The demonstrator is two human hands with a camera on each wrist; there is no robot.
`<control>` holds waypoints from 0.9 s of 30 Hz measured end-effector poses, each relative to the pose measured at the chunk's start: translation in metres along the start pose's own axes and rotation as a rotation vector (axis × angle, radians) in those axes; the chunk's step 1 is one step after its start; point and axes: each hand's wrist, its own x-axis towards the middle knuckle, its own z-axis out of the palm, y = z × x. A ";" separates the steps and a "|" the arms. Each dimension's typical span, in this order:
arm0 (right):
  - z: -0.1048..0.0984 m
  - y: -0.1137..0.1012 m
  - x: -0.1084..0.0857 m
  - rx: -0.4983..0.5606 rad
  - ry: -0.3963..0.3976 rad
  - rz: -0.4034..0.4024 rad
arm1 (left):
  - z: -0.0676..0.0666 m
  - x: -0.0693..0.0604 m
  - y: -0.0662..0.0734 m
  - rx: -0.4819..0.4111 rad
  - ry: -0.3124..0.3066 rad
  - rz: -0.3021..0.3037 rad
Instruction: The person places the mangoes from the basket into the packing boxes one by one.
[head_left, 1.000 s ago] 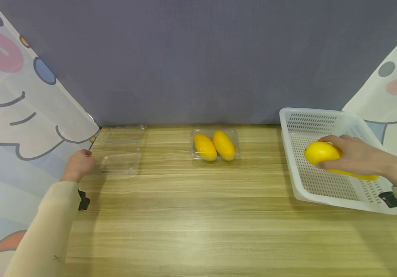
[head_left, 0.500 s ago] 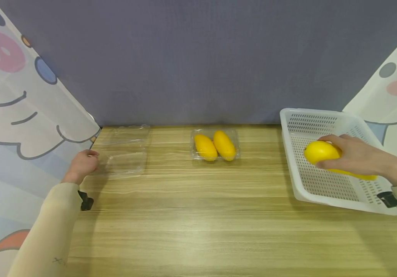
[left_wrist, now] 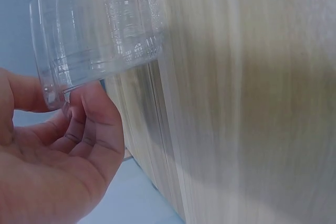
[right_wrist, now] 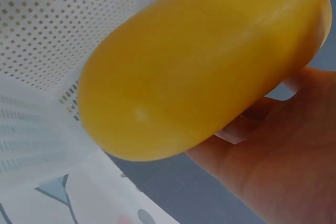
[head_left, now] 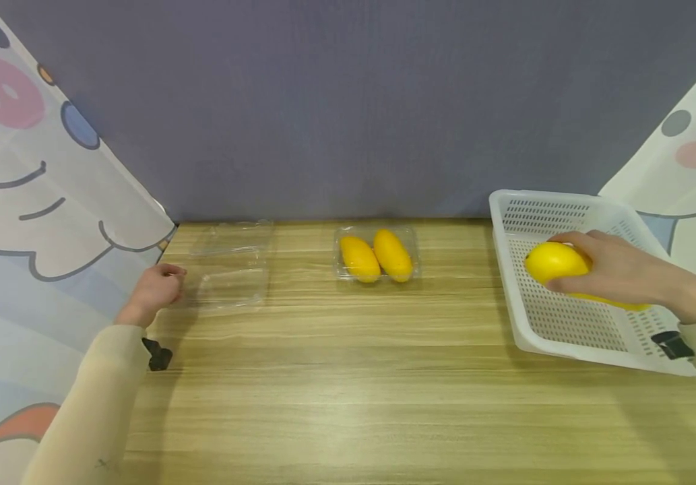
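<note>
A grey panel (head_left: 348,108) and cartoon-print sheets (head_left: 75,215) screen this wood-grain table (head_left: 354,397), booth-like.

I've got the left hand (head_left: 155,291) pinching, thumb against curled fingers, its sleeved forearm (head_left: 89,404) angling up from bottom left. My right hand (head_left: 620,269) reaches in from the right, back up, thumb and fingers gripping wide.

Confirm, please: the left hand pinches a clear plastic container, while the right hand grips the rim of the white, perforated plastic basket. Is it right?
Not quite: the right hand grips a yellow oval fruit, not the basket rim, as the right wrist view shows. The rest stands.
</note>
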 end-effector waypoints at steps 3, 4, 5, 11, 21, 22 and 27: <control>-0.001 -0.005 0.001 0.002 0.020 -0.008 | 0.003 -0.001 0.001 -0.029 -0.021 0.004; -0.001 -0.006 0.001 0.003 0.029 -0.012 | 0.004 -0.001 0.002 -0.036 -0.028 0.006; -0.001 -0.008 0.001 0.008 0.035 -0.015 | 0.005 -0.001 0.002 -0.041 -0.036 0.008; -0.002 -0.021 0.005 0.019 0.047 -0.042 | 0.009 -0.004 0.009 -0.075 -0.054 0.020; -0.002 -0.036 0.012 0.014 0.048 -0.081 | 0.017 -0.006 0.019 -0.083 -0.065 0.018; -0.002 -0.037 0.013 0.013 0.048 -0.084 | 0.018 -0.006 0.019 -0.091 -0.063 0.018; -0.003 -0.043 0.014 0.011 0.044 -0.088 | 0.023 -0.006 0.021 -0.125 -0.068 0.024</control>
